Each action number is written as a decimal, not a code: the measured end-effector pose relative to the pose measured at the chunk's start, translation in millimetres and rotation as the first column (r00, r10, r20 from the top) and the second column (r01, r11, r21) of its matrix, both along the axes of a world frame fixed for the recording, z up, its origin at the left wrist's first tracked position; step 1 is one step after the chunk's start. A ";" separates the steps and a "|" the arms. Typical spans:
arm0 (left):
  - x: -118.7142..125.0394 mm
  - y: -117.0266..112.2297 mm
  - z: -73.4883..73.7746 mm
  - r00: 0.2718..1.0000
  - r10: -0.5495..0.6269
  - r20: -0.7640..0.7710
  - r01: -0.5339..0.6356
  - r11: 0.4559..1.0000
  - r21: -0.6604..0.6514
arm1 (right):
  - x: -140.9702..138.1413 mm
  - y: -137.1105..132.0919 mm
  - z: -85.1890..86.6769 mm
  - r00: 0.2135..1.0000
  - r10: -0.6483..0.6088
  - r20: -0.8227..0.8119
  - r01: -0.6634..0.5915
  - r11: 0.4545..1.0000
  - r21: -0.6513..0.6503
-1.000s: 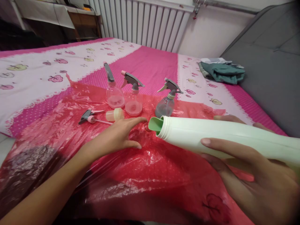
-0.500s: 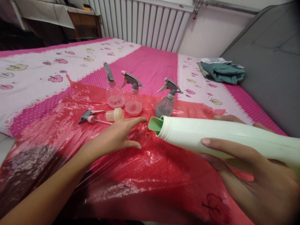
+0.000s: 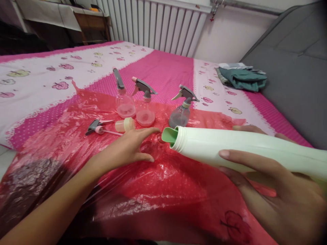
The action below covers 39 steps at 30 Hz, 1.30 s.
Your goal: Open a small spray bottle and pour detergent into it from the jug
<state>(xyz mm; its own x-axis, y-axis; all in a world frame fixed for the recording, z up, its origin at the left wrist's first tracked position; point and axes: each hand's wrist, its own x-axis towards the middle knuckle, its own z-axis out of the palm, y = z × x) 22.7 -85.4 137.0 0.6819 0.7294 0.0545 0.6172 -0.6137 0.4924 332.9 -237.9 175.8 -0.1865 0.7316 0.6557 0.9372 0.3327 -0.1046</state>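
My right hand (image 3: pixel 283 190) grips a large pale detergent bottle (image 3: pixel 217 143), tipped nearly level, with a green pouring spout (image 3: pixel 169 135) in its mouth. The spout sits right at the neck of a clear spray bottle (image 3: pixel 149 148) without its head. My left hand (image 3: pixel 129 146) is curled around that spray bottle, thumb and forefinger on its near and far sides. Whether liquid is flowing I cannot tell. Left of this hand lie a trigger sprayer head (image 3: pixel 95 127) with a pink collar and tube, and a pale yellow cap (image 3: pixel 126 125).
Behind my hands stand three spray bottles with grey triggers: one at left (image 3: pixel 125 105), one in the middle (image 3: pixel 145 114), one at right (image 3: pixel 180 115). Red plastic sheeting (image 3: pixel 163 194) covers part of the bed (image 3: pixel 168 71). Folded clothes (image 3: pixel 242 76) lie near the grey headboard (image 3: pixel 293 68).
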 end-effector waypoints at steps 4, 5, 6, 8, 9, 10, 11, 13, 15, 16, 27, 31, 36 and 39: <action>0.6 0.0 -0.1 1.000 0.003 0.014 -0.003 1.000 -0.017 | 0.9 2.6 -1.3 0.999 0.008 -0.039 -0.008 1.000 0.011; 0.5 0.3 -0.4 1.000 0.005 0.014 -0.005 1.000 -0.017 | 1.0 3.3 -1.7 0.998 0.018 -0.054 -0.017 1.000 0.008; 0.3 0.6 -0.8 1.000 0.008 0.013 -0.008 1.000 -0.014 | 1.0 4.0 -2.1 0.997 0.031 -0.069 -0.030 1.000 0.005; -0.3 1.1 -1.6 1.000 0.009 0.013 -0.009 1.000 -0.010 | 1.0 5.7 -2.9 0.994 0.043 -0.099 -0.045 0.999 -0.015; -0.6 1.2 -1.9 1.000 0.009 0.013 -0.009 1.000 -0.006 | 1.0 6.8 -3.3 0.992 0.043 -0.115 -0.045 0.999 -0.021; -0.9 1.3 -2.1 1.000 0.008 0.013 -0.008 1.000 -0.002 | 1.1 8.1 -3.8 0.991 0.040 -0.130 -0.044 0.999 -0.022; -1.2 1.3 -2.2 1.000 0.008 0.012 -0.008 1.000 0.001 | 1.3 9.6 -4.5 0.989 0.040 -0.143 -0.044 0.999 -0.023; -1.5 1.4 -2.1 1.000 0.009 0.009 -0.009 1.000 0.001 | 2.7 13.0 -7.2 0.984 0.053 -0.171 -0.058 0.998 -0.021; -1.5 1.7 -2.0 1.000 0.010 0.013 -0.010 1.000 -0.001 | 5.8 16.1 -12.1 0.974 0.071 -0.213 -0.077 0.997 -0.020; -1.3 1.9 -2.1 1.000 0.010 0.017 -0.010 1.000 -0.003 | 8.1 17.2 -15.4 0.967 0.076 -0.243 -0.083 0.996 -0.017; 3.6 -1.3 -2.9 0.998 -0.047 0.050 0.048 0.999 -0.004 | 30.3 20.5 -36.6 0.889 0.036 -0.456 -0.058 0.998 -0.035; 9.7 -5.2 -7.9 0.992 -0.083 0.099 0.085 0.996 -0.010 | 39.9 22.3 -36.0 0.859 0.042 -0.509 -0.038 0.999 0.018; 12.7 -5.1 -10.1 0.992 -0.068 0.105 0.066 0.998 0.018 | 50.0 24.0 -38.0 0.820 0.067 -0.569 -0.033 0.997 0.070; 8.5 -2.6 -4.6 0.995 -0.026 0.099 0.018 0.997 0.073 | 50.8 25.1 -39.3 0.809 0.063 -0.585 -0.026 0.997 0.070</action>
<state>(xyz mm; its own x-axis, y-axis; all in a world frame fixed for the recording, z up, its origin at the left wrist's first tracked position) 31.2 -88.0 132.3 0.6861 0.7061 0.1753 0.5530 -0.6627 0.5050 383.7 -212.8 136.5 0.2153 0.6907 0.6904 0.6875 0.3949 -0.6095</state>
